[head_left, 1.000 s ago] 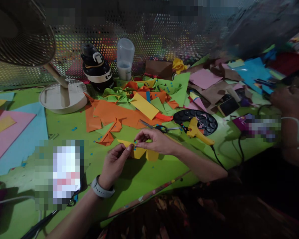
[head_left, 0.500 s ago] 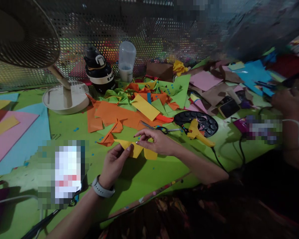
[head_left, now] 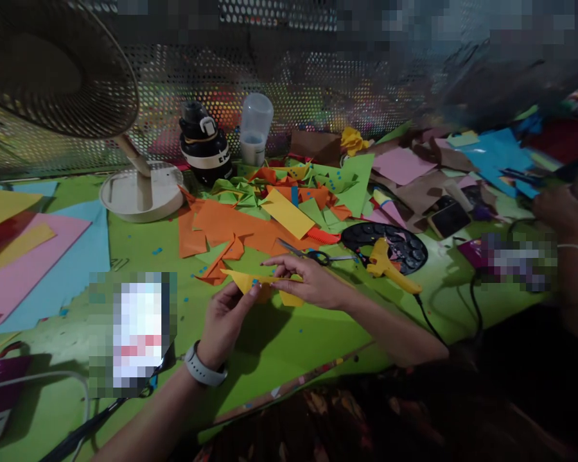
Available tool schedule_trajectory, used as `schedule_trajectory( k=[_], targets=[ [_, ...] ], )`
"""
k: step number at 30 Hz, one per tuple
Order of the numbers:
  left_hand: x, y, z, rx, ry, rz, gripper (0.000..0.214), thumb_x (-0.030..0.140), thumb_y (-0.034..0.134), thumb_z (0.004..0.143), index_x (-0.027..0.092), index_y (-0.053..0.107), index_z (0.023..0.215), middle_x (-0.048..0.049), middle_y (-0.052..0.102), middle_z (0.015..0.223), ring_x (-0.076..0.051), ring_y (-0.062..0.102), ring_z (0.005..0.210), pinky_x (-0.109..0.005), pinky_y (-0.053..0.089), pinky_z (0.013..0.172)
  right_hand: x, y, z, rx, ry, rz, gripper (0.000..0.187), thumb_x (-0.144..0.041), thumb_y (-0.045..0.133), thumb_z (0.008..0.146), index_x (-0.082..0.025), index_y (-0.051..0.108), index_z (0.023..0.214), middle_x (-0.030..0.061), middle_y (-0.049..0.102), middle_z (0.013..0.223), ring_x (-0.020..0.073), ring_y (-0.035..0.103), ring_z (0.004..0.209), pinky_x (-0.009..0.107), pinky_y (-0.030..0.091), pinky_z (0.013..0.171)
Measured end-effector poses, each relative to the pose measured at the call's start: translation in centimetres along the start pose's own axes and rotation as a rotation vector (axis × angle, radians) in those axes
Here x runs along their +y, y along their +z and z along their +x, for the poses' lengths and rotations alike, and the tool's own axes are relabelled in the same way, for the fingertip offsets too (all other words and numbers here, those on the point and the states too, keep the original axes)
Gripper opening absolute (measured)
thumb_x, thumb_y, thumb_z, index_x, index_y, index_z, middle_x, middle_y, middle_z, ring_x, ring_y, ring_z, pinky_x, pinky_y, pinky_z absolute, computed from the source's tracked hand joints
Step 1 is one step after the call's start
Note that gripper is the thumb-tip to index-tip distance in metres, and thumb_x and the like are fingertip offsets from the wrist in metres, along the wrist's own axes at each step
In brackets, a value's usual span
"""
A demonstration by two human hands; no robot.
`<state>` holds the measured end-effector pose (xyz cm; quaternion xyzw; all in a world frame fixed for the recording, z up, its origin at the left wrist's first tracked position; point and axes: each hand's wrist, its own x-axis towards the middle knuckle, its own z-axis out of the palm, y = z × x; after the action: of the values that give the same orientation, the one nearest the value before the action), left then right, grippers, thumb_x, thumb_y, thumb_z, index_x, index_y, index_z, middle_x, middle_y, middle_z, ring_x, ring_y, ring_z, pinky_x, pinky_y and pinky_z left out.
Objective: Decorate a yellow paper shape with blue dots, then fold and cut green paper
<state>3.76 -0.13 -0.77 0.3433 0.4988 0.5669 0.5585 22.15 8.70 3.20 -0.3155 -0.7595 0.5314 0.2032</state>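
Note:
My left hand (head_left: 228, 317) pinches a piece of yellow paper (head_left: 243, 280) between thumb and fingers, above the green tabletop (head_left: 308, 340). Close against it, my right hand (head_left: 306, 279) is closed at the paper's right part, thumb and fingertips on its edge. The paper looks folded or cut, with a flap hanging below the right hand. Just beyond the right hand lie scissors (head_left: 322, 258) with dark handles. Orange paper sheets (head_left: 231, 226) and scraps spread behind both hands.
A yellow glue gun (head_left: 388, 266) rests on a black palette tray (head_left: 411, 247). At the back stand a fan (head_left: 139, 208), a black bottle (head_left: 205, 154) and a clear bottle (head_left: 255, 131). Coloured sheets (head_left: 48, 256) lie left. A co-worker's hand (head_left: 566, 208) is at the right.
My right thumb and fingers have come down onto the yellow paper's edge, and the paper has tilted flatter. The whole view has shifted slightly, moving everything rightward.

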Motion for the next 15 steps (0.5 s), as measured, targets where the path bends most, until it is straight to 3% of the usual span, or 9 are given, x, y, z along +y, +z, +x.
schedule_trajectory(
  k=[15],
  targets=[
    [-0.41,-0.18,0.13,0.004,-0.017,-0.051,0.02,0.031,0.078,0.076,0.023,0.078,0.095,-0.004,0.077,0.09,-0.016,0.07,0.08,-0.031,0.055,0.083,-0.96,-0.05,-0.37,-0.002,-0.001,-0.042,0.039,-0.024,0.059,0.09,-0.018,0.057,0.129,0.0025,0.062,0.091,0.0139,0.059,0.086,0.028,0.048,0.079]
  ],
)
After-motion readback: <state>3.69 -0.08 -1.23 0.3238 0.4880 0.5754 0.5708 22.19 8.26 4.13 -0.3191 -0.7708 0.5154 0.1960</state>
